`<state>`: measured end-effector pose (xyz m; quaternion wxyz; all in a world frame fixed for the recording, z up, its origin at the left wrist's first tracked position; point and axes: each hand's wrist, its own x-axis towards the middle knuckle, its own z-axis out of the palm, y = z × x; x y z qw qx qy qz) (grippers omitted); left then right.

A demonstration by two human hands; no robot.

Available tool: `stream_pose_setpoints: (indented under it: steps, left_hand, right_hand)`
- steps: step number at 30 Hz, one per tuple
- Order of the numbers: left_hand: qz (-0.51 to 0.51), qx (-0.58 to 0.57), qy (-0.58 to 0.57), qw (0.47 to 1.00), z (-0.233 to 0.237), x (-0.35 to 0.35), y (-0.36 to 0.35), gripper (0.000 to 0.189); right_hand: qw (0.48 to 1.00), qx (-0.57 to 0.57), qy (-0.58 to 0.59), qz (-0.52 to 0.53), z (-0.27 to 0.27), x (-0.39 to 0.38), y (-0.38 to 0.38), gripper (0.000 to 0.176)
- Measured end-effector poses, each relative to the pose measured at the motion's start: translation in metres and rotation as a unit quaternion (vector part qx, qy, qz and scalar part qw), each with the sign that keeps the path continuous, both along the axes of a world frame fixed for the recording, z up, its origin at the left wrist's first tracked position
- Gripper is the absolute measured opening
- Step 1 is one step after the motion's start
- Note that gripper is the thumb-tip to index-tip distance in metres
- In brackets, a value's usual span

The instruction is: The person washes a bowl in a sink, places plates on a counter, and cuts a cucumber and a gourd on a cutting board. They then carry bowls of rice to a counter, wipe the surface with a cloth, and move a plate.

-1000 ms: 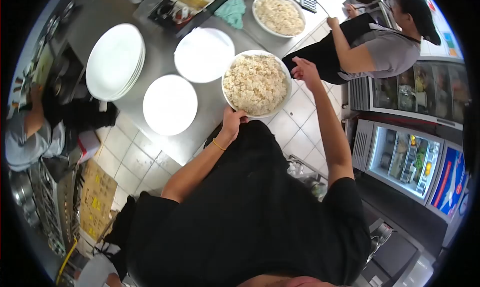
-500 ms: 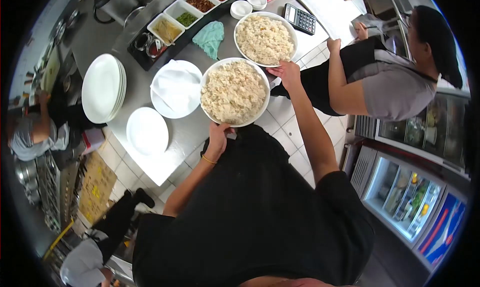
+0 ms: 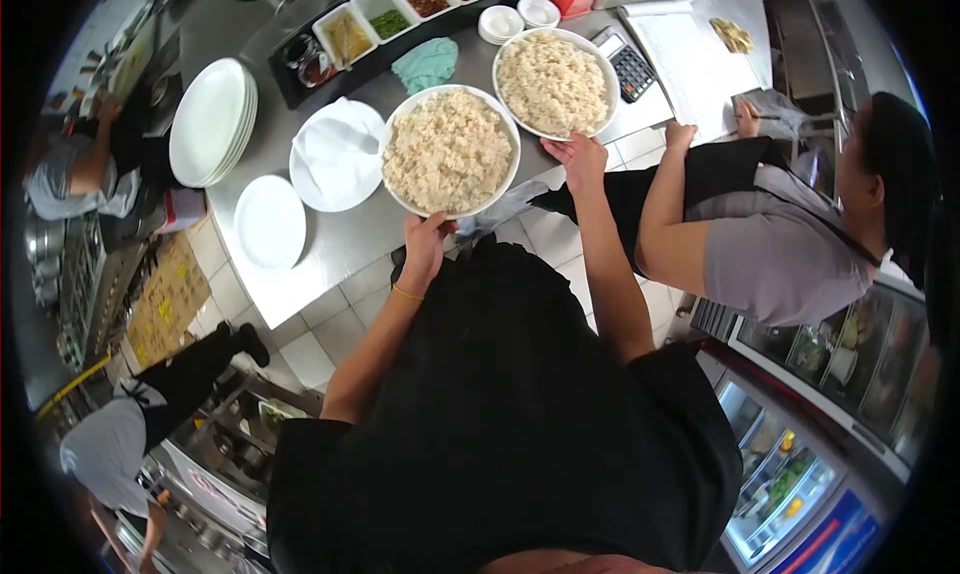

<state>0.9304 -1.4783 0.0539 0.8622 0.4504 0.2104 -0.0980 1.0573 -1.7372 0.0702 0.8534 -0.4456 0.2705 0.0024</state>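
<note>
White rim under the left hand (image 3: 428,239): its fingers clamp the near bowl (image 3: 450,152), heaped with rice, over the steel bench (image 3: 350,254) edge. The right hand (image 3: 577,156) touches a second rice bowl (image 3: 556,82); its fingers' grip is unclear. Beyond sit condiment tubs (image 3: 390,19), stacked plates (image 3: 210,122), a calculator (image 3: 632,69).

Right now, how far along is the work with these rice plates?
Done: two plates are heaped with rice, the far rice plate resting on the counter. In hand: the left hand grips the near rice plate's rim; the right hand touches the far one's rim. Left, probably: the stacked plates and a single plate are bare.
</note>
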Motion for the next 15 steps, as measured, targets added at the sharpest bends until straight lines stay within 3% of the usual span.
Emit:
stream_pose_setpoints:
  steps: [9,11,14,15]
  left_hand:
    - [0.089,-0.010,-0.015,0.996,0.008,-0.003,-0.023,0.022]
    - [0.114,0.020,0.046,0.992,0.011,-0.005,-0.025,0.022]
    - [0.040,-0.041,-0.001,0.998,0.001,-0.029,-0.004,0.014]
    - [-0.022,0.029,-0.005,0.999,-0.005,-0.041,0.011,0.011]
  right_hand:
    - [0.997,-0.042,-0.049,0.035,-0.017,-0.025,-0.002,0.034]
    - [0.994,0.034,-0.079,0.068,-0.026,-0.028,-0.013,0.036]
    - [0.994,-0.003,-0.078,0.082,-0.026,-0.054,-0.018,0.035]
    - [0.996,-0.061,-0.022,0.060,-0.024,-0.060,-0.010,0.035]
